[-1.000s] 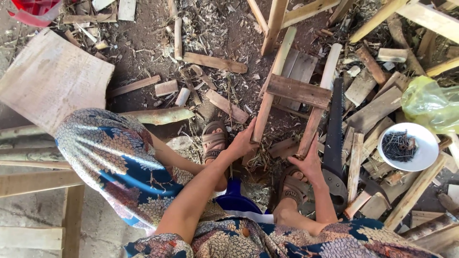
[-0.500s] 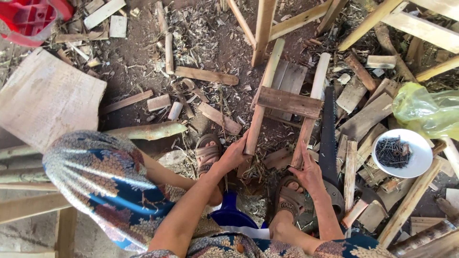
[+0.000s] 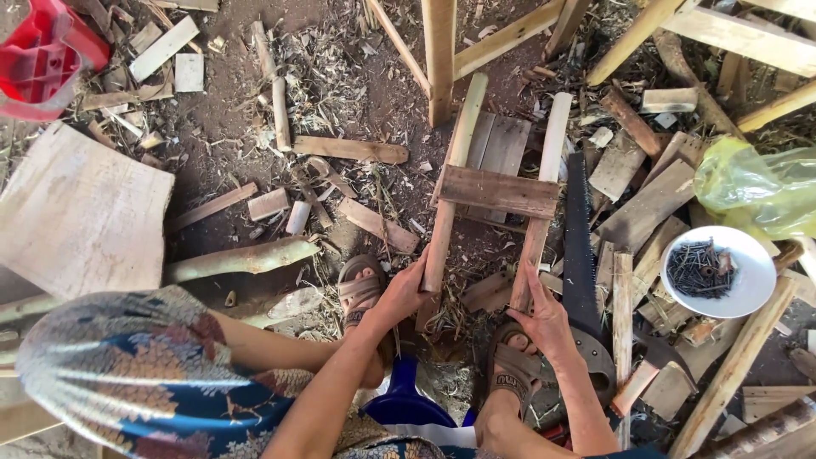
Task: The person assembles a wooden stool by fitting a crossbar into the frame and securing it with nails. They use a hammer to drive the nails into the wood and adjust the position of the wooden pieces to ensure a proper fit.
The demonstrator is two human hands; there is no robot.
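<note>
Presently, left hand (image 3: 399, 293): fingers curled around the near end of the left rail of a small wooden frame (image 3: 497, 191), pinning it to the dirt. Right hand (image 3: 544, 319): fingers wrapped on the right rail's end, matching the grip so both rails stay parallel. Frame lies flat between sandalled feet. Handsaw (image 3: 580, 246) just beside the right rail; white bowl of nails (image 3: 712, 270) further right, near.

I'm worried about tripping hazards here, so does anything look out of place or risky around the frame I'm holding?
Yes. A handsaw lies blade-up along the ground right beside your right hand and sandalled foot. A hammer rests among loose offcuts nearby. The white bowl of nails sits upright, unspilled.
</note>
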